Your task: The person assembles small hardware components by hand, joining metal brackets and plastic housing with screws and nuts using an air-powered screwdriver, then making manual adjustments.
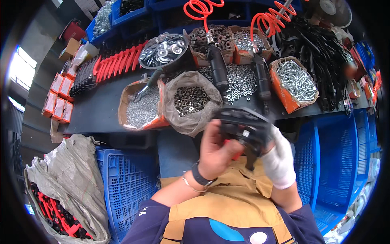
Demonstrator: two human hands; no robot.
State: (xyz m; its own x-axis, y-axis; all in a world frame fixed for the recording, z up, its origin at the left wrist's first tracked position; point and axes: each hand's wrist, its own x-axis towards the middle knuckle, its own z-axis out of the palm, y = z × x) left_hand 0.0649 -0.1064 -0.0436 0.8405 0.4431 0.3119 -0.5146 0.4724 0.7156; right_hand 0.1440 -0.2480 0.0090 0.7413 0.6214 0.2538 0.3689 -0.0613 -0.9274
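Over my lap I hold a black part [243,121] with a red piece [238,155] at its lower side; motion blurs it, and I cannot make out its exact kind. My left hand [217,151], bare with a dark wristband, grips its left side, the thumb near the red piece. In a white glove, my right hand [280,159] clasps the right end, its fingers partly hidden. Just beyond the part, two black air screwdrivers [218,67] [262,79] hang over loose silver nuts [240,83]. A plastic bag [211,89] of dark nuts lies close to my left hand.
On the dark bench [91,112] stand a box of small screws [122,107], a bucket of washers [185,61] and a box of bolts [284,97]. Red levers [118,65] lie left, black parts [321,53] right. Blue crates [126,179] [335,162] and a sack [73,162] flank me.
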